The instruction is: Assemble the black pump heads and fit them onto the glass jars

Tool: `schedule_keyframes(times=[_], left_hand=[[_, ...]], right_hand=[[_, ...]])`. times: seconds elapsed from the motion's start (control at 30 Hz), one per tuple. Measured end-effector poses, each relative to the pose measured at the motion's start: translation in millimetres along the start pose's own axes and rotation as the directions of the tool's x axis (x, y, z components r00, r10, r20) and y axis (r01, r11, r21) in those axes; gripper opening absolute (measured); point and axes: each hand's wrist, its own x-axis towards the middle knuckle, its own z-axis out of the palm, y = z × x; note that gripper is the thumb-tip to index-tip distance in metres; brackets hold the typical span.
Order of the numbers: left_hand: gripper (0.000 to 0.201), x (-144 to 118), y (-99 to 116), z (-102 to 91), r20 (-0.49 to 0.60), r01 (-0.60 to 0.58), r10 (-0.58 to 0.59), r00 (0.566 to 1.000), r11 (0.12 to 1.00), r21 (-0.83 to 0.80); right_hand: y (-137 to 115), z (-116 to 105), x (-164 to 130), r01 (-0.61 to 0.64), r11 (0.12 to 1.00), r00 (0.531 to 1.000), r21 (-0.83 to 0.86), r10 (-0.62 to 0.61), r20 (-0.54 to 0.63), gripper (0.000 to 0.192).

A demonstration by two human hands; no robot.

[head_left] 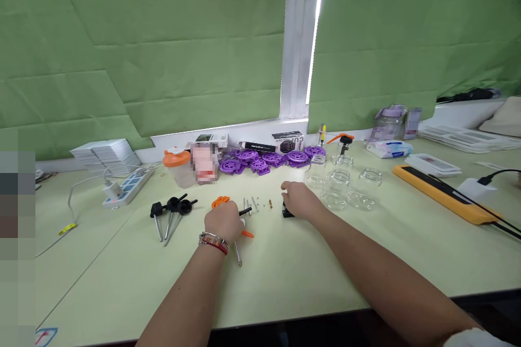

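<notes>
My left hand [223,221], with bracelets at the wrist, rests on the pale green table [285,276] over an orange piece [220,201] and a metal pin [238,254] with a black handle; its fingers are curled on that tool. My right hand [297,200] lies further right, fingers closed around a small black part [287,212]. Between the hands lie several small metal pins and screws [257,205]. Three black-handled pins [171,216] lie to the left of my left hand.
Purple plastic wheels [268,160] line the back, beside small boxes and an orange-lidded container [177,168]. Clear glass jars [345,187] stand right of my right hand. A power strip [128,187] lies far left, an orange-edged device [443,192] with cables far right.
</notes>
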Motion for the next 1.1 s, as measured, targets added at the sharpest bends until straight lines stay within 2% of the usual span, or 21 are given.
schedule_keyframes(times=[0.1, 0.2, 0.27, 0.37, 0.43, 0.53, 0.67, 0.8, 0.87, 0.97, 1.1], left_hand=[[0.02, -0.1, 0.2, 2.3, 0.007, -0.027, 0.027, 1.0, 1.0, 0.011], [0.021, -2.4, -1.3, 2.0, 0.011, -0.068, 0.069, 0.998, 0.998, -0.01], [0.023, -5.1, -1.7, 2.2, 0.012, -0.114, 0.114, 0.993, 0.992, -0.053], [0.03, -8.7, -1.7, 4.9, -0.029, -0.191, 0.189, 0.981, 0.97, -0.151], [0.031, -9.2, -2.4, 8.8, -0.087, -0.238, 0.225, 0.971, 0.947, -0.213], [0.022, -6.2, -5.0, 16.6, -0.152, -0.318, 0.283, 0.947, 0.888, -0.332], [0.024, 0.3, -8.9, 24.5, -0.176, -0.396, 0.362, 0.915, 0.732, -0.554], [0.03, 0.7, -11.3, 23.1, -0.137, -0.386, 0.416, 0.899, 0.605, -0.697], [0.032, -1.3, -12.2, 20.4, -0.087, -0.383, 0.483, 0.871, 0.559, -0.735], [0.033, -4.1, -13.6, 17.4, -0.019, -0.376, 0.572, 0.82, 0.512, -0.773], [0.033, -5.1, -16.2, 16.7, -0.016, -0.395, 0.622, 0.783, 0.477, -0.785]], right_hand=[[-13.2, 1.8, -14.1, 0.082, 0.987, 0.989, 0.14, -0.097, 0.107, 0.026], [-25.8, 4.0, -26.4, 0.184, 0.953, 0.941, 0.239, -0.241, 0.236, 0.022], [-33.9, 5.2, -31.2, 0.18, 0.951, 0.922, 0.252, -0.253, 0.294, 0.023], [-41.9, 9.1, -32.3, 0.115, 0.959, 0.938, 0.258, -0.191, 0.291, 0.021], [-43.3, 15.0, -30.8, 0.067, 0.935, 0.941, 0.35, -0.176, 0.289, 0.016], [-41.4, 28.2, -29.5, -0.073, 0.817, 0.931, 0.573, -0.15, 0.333, 0.011], [-36.0, 43.4, -30.8, -0.282, 0.608, 0.912, 0.742, -0.071, 0.405, 0.014], [-30.3, 44.4, -30.3, -0.289, 0.499, 0.915, 0.817, -0.106, 0.388, 0.017], [-29.5, 40.7, -29.5, -0.291, 0.427, 0.914, 0.856, -0.139, 0.38, 0.022], [-31.3, 35.7, -28.7, -0.365, 0.363, 0.882, 0.857, -0.159, 0.443, 0.03], [-31.6, 35.3, -25.2, -0.475, 0.344, 0.827, 0.81, -0.14, 0.545, 0.019]])
